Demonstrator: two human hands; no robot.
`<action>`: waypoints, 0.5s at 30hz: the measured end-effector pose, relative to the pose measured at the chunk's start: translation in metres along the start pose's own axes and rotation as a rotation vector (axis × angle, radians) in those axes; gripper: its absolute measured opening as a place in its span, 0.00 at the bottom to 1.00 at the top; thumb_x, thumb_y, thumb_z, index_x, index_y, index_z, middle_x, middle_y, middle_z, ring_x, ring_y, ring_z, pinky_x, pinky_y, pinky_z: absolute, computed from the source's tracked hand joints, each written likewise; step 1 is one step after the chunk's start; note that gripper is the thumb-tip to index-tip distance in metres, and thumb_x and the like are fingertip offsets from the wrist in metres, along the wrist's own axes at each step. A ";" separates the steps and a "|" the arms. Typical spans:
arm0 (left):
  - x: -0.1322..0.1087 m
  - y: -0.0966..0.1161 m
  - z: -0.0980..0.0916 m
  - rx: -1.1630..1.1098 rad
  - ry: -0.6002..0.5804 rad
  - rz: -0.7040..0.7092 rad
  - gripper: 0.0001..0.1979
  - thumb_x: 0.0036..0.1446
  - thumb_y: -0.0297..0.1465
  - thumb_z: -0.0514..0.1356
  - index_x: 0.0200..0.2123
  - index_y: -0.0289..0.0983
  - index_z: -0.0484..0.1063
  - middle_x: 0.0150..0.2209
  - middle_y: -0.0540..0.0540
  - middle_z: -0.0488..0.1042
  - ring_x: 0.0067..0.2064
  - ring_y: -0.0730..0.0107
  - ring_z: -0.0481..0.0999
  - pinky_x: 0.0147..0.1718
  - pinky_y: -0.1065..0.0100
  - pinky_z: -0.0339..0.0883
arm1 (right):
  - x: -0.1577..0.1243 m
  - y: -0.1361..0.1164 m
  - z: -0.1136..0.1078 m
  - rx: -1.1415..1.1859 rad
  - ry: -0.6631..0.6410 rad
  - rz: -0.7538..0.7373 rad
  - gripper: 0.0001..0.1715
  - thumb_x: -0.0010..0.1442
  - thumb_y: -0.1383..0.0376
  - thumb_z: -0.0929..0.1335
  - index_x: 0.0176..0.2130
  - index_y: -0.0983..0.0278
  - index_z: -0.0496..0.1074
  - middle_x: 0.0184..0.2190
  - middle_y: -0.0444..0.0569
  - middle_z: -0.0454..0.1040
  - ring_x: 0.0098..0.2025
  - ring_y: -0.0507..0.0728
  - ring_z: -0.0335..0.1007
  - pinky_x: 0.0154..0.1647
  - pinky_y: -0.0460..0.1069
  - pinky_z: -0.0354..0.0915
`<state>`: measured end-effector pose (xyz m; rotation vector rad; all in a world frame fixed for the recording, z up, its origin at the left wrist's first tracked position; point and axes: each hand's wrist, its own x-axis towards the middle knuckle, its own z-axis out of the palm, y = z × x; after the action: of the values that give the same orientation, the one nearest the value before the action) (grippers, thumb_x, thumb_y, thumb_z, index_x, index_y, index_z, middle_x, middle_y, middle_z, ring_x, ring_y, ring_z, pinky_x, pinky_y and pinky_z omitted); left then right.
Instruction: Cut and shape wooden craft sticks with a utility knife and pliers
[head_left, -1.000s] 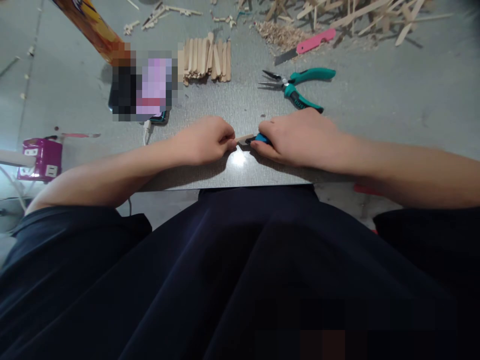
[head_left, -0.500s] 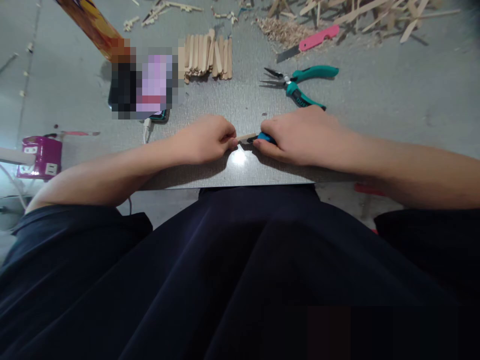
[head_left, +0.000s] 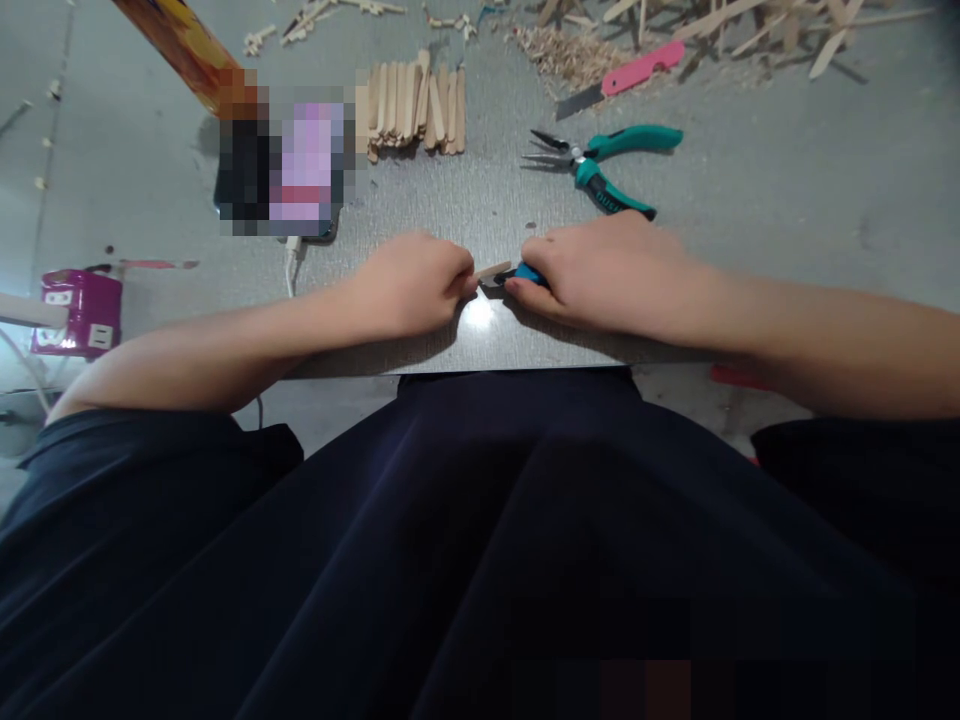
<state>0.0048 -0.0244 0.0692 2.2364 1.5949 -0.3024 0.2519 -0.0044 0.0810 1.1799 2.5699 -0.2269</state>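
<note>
My left hand [head_left: 416,285] is closed, pinching a short wooden craft stick [head_left: 495,270] between thumb and fingers near the table's front edge. Facing it, my right hand [head_left: 600,270] wraps around a blue utility knife [head_left: 531,274], most of whose handle is hidden in the palm. The knife's blade points left and lies against or just below the stick; I cannot tell whether it cuts in. Just beyond my right hand lie green-handled needle-nose pliers [head_left: 577,158] with their jaws apart.
Stacked craft sticks [head_left: 416,105] lie ahead, beside a partly blurred phone [head_left: 307,170] on a cable. A pink-handled saw [head_left: 641,70] rests by wood shavings [head_left: 562,60] and scattered sticks [head_left: 750,25]. A purple power socket [head_left: 79,312] stands at left.
The craft stick's free end has tilted up slightly, and my left hand has turned a little. The knife has barely moved. The view has shifted slightly.
</note>
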 end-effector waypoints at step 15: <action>-0.006 0.006 0.001 0.095 -0.014 -0.080 0.25 0.82 0.39 0.54 0.60 0.43 0.92 0.48 0.39 0.91 0.57 0.45 0.90 0.54 0.56 0.72 | 0.003 -0.006 0.004 -0.016 -0.018 0.023 0.44 0.87 0.37 0.55 0.64 0.61 0.85 0.50 0.69 0.89 0.51 0.83 0.89 0.42 0.64 0.71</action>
<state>0.0080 -0.0316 0.0719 2.2378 1.6990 -0.4226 0.2461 -0.0070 0.0761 1.1959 2.5362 -0.2109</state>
